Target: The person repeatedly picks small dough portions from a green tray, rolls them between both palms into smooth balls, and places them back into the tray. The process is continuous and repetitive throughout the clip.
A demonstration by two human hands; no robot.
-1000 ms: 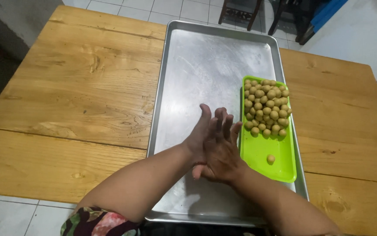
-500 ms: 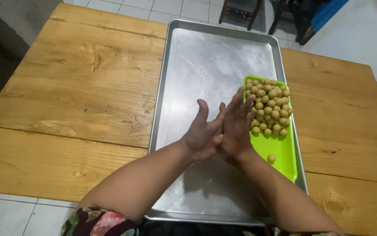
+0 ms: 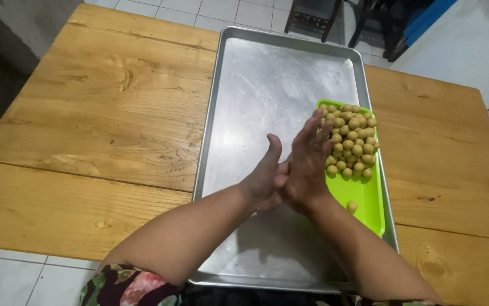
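Observation:
My left hand [image 3: 264, 175] and my right hand [image 3: 306, 164] are pressed together palm to palm above the large metal baking tray [image 3: 272, 85]. The fingers are straight, and the right hand sits further forward than the left. Whatever lies between the palms is hidden. Just right of my hands a small bright green tray [image 3: 370, 209] rests inside the metal tray. It holds a heap of several small tan dough balls [image 3: 353, 141] at its far end. One lone ball [image 3: 352, 206] lies nearer to me.
The metal tray lies on a wooden table [image 3: 97, 113] made of two joined boards. Dark chair legs [image 3: 335, 22] and a blue object [image 3: 425, 22] stand on the tiled floor beyond the table's far edge.
My right hand has slid forward over the left, from lying across it to fingertips reaching the heap of balls. The palms have turned more upright against each other.

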